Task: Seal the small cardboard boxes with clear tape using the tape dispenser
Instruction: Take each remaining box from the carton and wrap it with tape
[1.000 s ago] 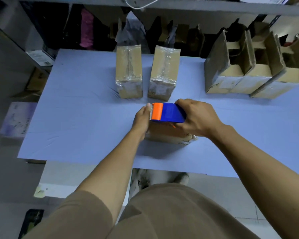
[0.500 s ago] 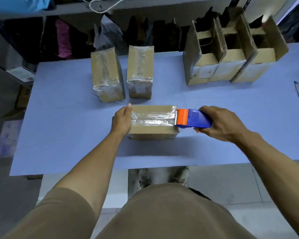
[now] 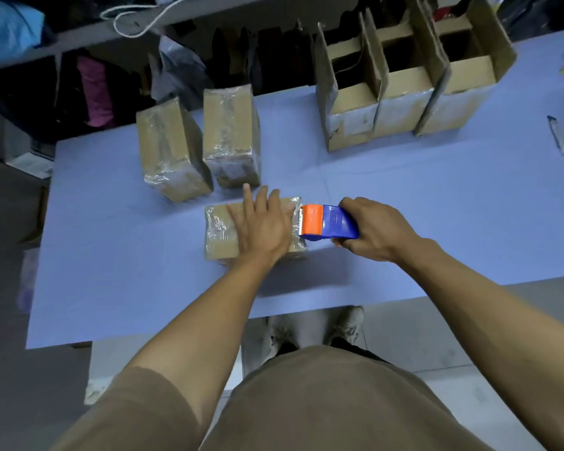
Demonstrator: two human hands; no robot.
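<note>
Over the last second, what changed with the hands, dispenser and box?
The right hand drew the tape dispenser from the box's left end across to its right edge, laying clear tape. The left hand moved from the left end to press flat on top. The two sealed boxes behind stayed put.

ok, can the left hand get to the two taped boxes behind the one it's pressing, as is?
Probably yes. The left hand lies flat on the box being taped and holds nothing, and the two taped boxes stand just beyond its fingertips with bare table between. The right hand grips the tape dispenser off to the side.
</note>
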